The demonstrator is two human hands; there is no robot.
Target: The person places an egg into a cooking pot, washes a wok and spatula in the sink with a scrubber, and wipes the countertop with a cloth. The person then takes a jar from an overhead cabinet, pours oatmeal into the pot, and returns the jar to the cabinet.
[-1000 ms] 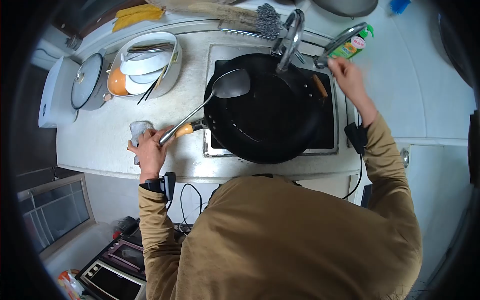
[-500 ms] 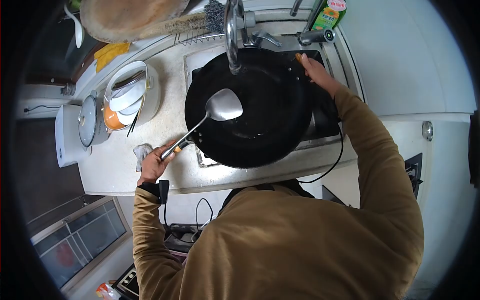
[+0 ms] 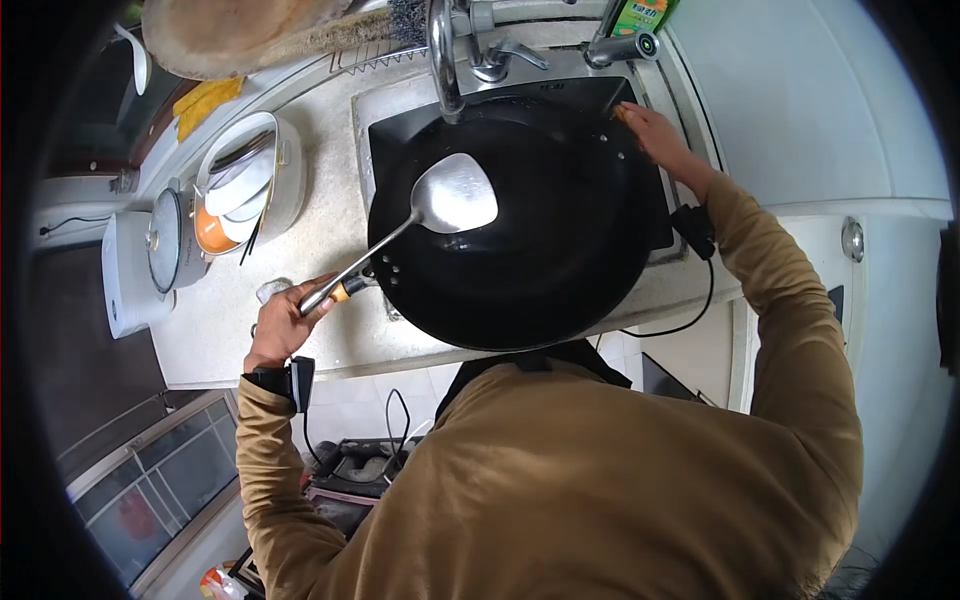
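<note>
A large black wok (image 3: 550, 250) is held over the sink area, in front of the faucet (image 3: 440, 60). My left hand (image 3: 282, 325) is closed around the wok's long handle and also grips the handle of a metal spatula (image 3: 456, 195). The spatula's broad blade lies over the inside of the wok. On the far right side, the fingers of my right hand (image 3: 655, 138) are closed on the wok's small brown side handle (image 3: 621, 112), which they partly hide. Some wet shine shows inside the wok.
A white basin (image 3: 290, 180) with bowls and chopsticks stands on the left counter, beside a lidded pot (image 3: 168, 240). A grey cloth (image 3: 274, 288) lies near my left hand. Behind are a round wooden board (image 3: 230, 35), a yellow cloth (image 3: 207, 103) and a green bottle (image 3: 642, 16).
The wok has come closer to my body, showing more of the dark rectangular surface behind it. Both hands keep their grips. The camera view has shifted slightly.
</note>
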